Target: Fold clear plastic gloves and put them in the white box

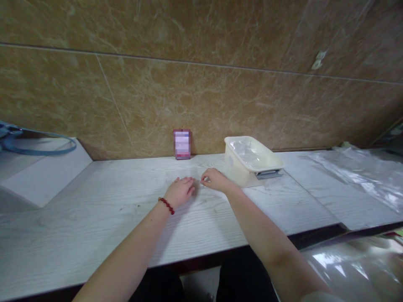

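A thin clear plastic bag (pixel 181 173), hard to make out against the pale wood grain, lies flat on the white table (pixel 132 235). My left hand (pixel 180 192), a red bead bracelet at its wrist, rests palm down on the bag with its fingers stretched out. Just right of it, my right hand (pixel 215 179) has thumb and forefinger pinched together at the bag's right edge. Beside the right wrist stands a cream plastic bin (pixel 241 170) with clear plastic in it.
A phone-like device (pixel 182 144) with a lit, blurred screen leans against the marbled wall (pixel 201 100). At left is a white box (pixel 50 172) with a blue strap (pixel 44 152). Clear plastic sheets (pixel 368 172) cover the right part of the table. More plastic (pixel 355 264) lies below its front edge.
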The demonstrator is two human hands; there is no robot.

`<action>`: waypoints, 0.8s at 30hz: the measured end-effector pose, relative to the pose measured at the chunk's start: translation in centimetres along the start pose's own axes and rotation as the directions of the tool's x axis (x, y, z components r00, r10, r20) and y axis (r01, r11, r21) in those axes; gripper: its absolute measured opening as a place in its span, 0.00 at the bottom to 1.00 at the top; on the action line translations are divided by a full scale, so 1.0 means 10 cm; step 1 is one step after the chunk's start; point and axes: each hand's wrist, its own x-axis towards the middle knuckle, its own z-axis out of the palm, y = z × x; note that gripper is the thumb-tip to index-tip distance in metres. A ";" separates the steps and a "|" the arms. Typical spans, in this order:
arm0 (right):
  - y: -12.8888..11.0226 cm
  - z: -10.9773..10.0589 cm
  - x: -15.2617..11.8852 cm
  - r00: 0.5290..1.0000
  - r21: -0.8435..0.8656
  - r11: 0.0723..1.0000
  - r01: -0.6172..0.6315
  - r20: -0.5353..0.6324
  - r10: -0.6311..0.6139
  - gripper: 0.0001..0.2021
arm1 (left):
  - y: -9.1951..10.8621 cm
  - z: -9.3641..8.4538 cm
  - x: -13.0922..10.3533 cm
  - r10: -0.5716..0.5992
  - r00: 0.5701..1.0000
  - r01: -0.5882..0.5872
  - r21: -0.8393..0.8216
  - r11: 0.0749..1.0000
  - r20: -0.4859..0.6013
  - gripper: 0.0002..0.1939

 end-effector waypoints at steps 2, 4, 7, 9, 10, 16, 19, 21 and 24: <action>-0.05 0.10 0.00 0.989 -0.055 0.989 -0.138 -0.053 0.135 0.16 | 0.07 0.05 0.03 -0.030 0.999 0.031 0.033 0.999 -0.020 0.21; -0.10 0.20 0.00 0.961 -0.104 0.957 -0.273 -0.085 0.265 0.22 | 0.11 0.09 0.06 -0.062 0.997 0.064 0.062 0.996 -0.043 0.22; -0.17 0.34 -0.01 0.923 -0.158 0.910 -0.383 -0.027 0.383 0.26 | 0.15 0.15 0.08 -0.123 0.990 0.128 0.085 0.988 -0.062 0.23; -0.20 0.38 -0.02 0.913 -0.189 0.898 -0.397 0.022 0.408 0.27 | 0.15 0.19 0.08 -0.166 0.985 0.169 0.085 0.982 -0.041 0.23; -0.20 0.39 -0.02 0.908 -0.200 0.894 -0.401 0.044 0.417 0.27 | 0.15 0.20 0.08 -0.182 0.983 0.183 0.080 0.980 -0.019 0.24; -0.18 0.33 0.02 0.832 -0.226 0.841 -0.491 0.163 0.530 0.28 | 0.12 0.25 0.07 -0.209 0.976 0.208 0.033 0.978 0.053 0.25; -0.15 0.30 0.03 0.801 -0.239 0.815 -0.528 0.178 0.571 0.28 | 0.12 0.24 0.07 -0.217 0.974 0.216 0.025 0.976 0.063 0.25; -0.13 0.30 0.03 0.793 -0.233 0.807 -0.542 0.175 0.583 0.29 | 0.12 0.24 0.07 -0.219 0.974 0.218 0.023 0.976 0.066 0.25; -0.08 0.30 0.02 0.818 -0.218 0.818 -0.532 0.118 0.563 0.28 | 0.12 0.23 0.08 -0.226 0.972 0.226 0.018 0.974 0.067 0.26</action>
